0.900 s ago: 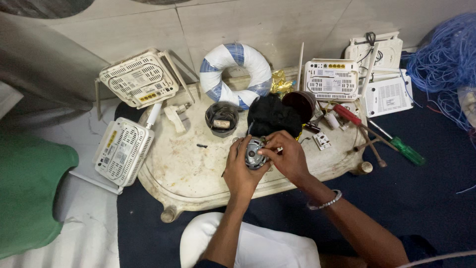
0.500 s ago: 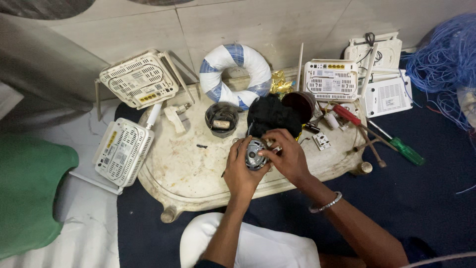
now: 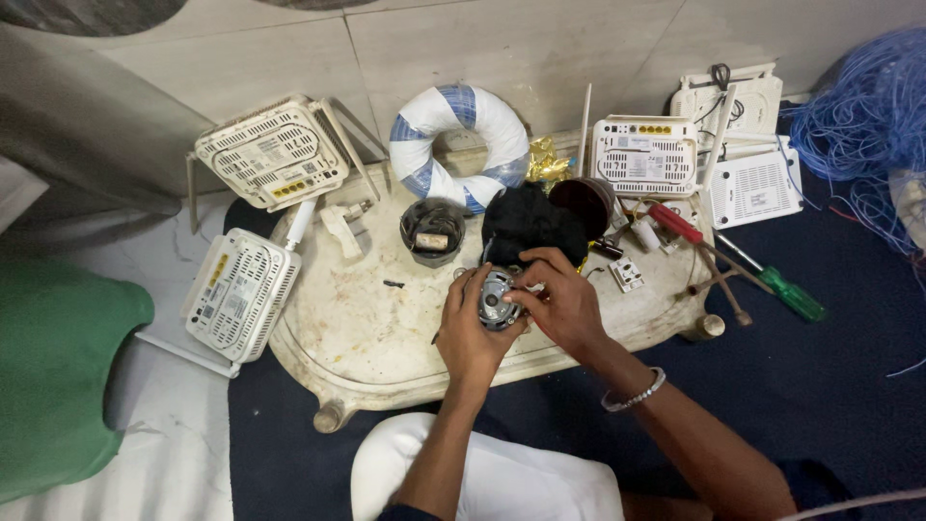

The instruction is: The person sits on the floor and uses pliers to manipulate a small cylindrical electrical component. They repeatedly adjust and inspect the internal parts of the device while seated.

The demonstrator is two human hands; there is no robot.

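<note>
Both hands meet over the front of a low, stained white table [image 3: 367, 328]. My left hand [image 3: 468, 333] cups a small round grey metal part [image 3: 497, 297] from the left and below. My right hand [image 3: 559, 294] grips the same part from the right, with fingers curled over its top edge. A metal bracelet [image 3: 634, 397] sits on my right wrist. Just behind the hands lies a black cloth bundle [image 3: 526, 227].
Several white routers [image 3: 275, 154] ring the table. On it are a white-and-blue tape-wrapped coil [image 3: 460, 145], a small dark cup [image 3: 431, 232], a brown bowl [image 3: 585, 201] and small parts. Screwdrivers [image 3: 781, 289] lie right, blue cable [image 3: 868, 116] far right, a green object [image 3: 58, 386] left.
My hands stay in the same place on the round part; only the fingers of my right hand have shifted slightly over it.
</note>
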